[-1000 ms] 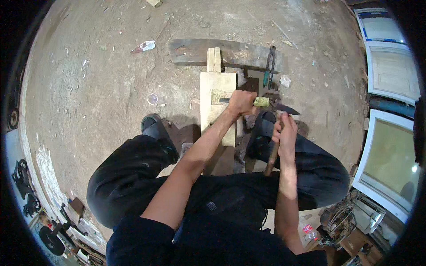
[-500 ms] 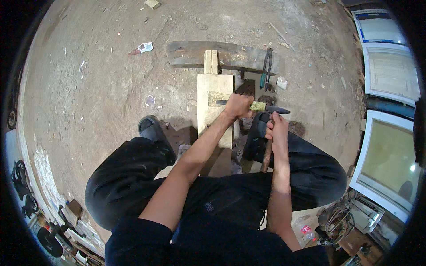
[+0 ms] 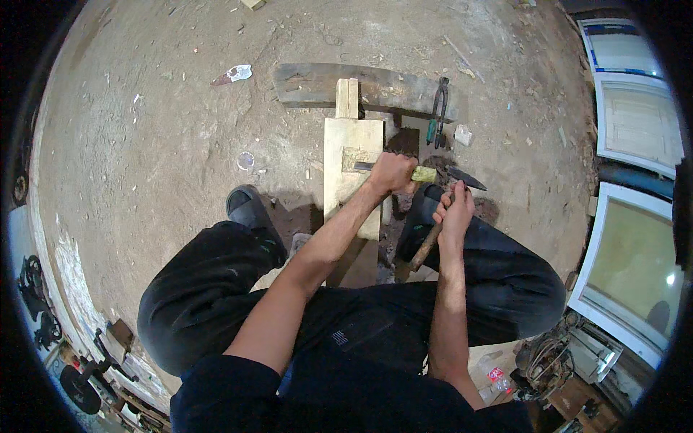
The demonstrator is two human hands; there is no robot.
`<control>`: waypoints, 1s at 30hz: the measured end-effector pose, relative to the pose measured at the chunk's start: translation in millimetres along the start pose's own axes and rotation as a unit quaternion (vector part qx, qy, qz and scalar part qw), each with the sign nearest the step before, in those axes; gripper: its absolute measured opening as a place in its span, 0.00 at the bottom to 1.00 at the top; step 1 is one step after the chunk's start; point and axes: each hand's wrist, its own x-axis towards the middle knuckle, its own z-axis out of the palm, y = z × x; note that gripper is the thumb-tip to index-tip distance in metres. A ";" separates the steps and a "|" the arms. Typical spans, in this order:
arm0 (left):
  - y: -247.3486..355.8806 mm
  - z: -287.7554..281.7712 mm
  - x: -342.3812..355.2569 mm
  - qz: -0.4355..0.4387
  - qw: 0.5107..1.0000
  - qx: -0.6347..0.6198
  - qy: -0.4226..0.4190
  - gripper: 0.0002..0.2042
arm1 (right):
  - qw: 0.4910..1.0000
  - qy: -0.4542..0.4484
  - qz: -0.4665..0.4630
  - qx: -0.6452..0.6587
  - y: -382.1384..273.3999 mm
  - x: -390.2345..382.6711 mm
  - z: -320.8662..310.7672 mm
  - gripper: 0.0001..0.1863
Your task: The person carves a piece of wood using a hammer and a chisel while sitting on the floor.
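Observation:
My left hand (image 3: 393, 173) is closed round the handle of a chisel (image 3: 363, 166), held nearly flat. Its blade lies in a shallow recess of a pale wooden board (image 3: 354, 133), and its yellowish handle end sticks out to the right of my fist. In my right hand (image 3: 455, 214) is a hammer (image 3: 426, 247), gripped by its wooden handle close to the head. The dark, pointed hammer head stands a little to the right of the chisel's handle end, apart from it. The board's far end has a narrow tenon resting at a weathered plank (image 3: 310, 85).
Pincers (image 3: 438, 119) with a green grip lie against the plank's right part. A pale lump (image 3: 463, 135) sits nearby on the dirt floor. My feet in dark slippers (image 3: 250, 206) flank the board. White-framed window panels (image 3: 628, 260) lie along the right side.
The hammer head has moved right, away from the chisel's end, and its handle has tilted. My left hand and the chisel keep their place on the board; the whole view has shifted slightly.

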 end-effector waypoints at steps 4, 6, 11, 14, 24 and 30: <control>5.2 -3.5 3.4 0.001 0.999 -0.027 0.043 0.15 | 1.000 0.000 -0.011 0.006 -0.3 -0.2 0.4 0.14; 3.5 -5.0 5.7 -0.003 0.998 -0.027 0.052 0.15 | 1.000 -0.002 -0.015 0.010 0.0 0.7 -0.2 0.14; -1.6 -4.2 -0.4 -0.006 1.000 -0.015 0.025 0.14 | 1.000 -0.004 0.003 0.009 -2.5 -1.4 1.1 0.13; 6.4 -13.1 -0.7 0.001 1.000 -0.001 -0.005 0.15 | 1.000 0.006 -0.006 0.012 -1.9 -1.3 -0.4 0.14; -0.4 -3.0 -3.4 -0.017 0.999 0.009 0.027 0.14 | 1.000 0.005 -0.020 0.000 -9.6 -7.2 2.9 0.15; -5.4 4.4 -5.6 -0.008 1.000 0.003 0.017 0.15 | 0.999 0.011 -0.045 0.012 -11.4 -6.1 1.5 0.15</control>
